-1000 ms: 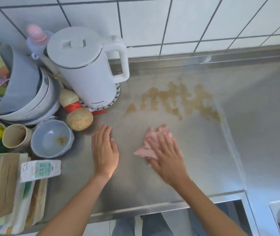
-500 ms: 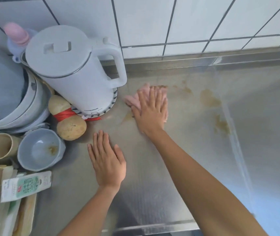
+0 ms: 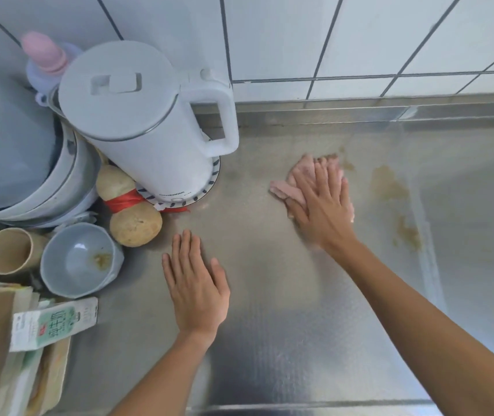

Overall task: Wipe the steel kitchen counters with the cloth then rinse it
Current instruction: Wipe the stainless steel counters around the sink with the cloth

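A pink cloth (image 3: 286, 187) lies on the steel counter (image 3: 269, 340) near the back wall. My right hand (image 3: 320, 202) presses flat on the cloth with straight fingers and hides most of it. My left hand (image 3: 196, 286) rests flat on the bare steel, fingers straight, in front of the kettle. Brown stains (image 3: 388, 184) mark the counter just right of the cloth, and a smaller patch (image 3: 408, 232) lies nearer to me.
A white electric kettle (image 3: 146, 130) stands at the back left, with a gourd (image 3: 128, 211) tied in red beside it. Stacked bowls (image 3: 38, 181), a grey bowl (image 3: 79, 259), a paper cup (image 3: 8, 250) and cartons (image 3: 47, 322) crowd the left edge. Tiled wall behind.
My right hand has slid the cloth away from the kettle toward the right. Stains near the kettle that showed earlier are gone. My left hand has stayed flat on the steel.
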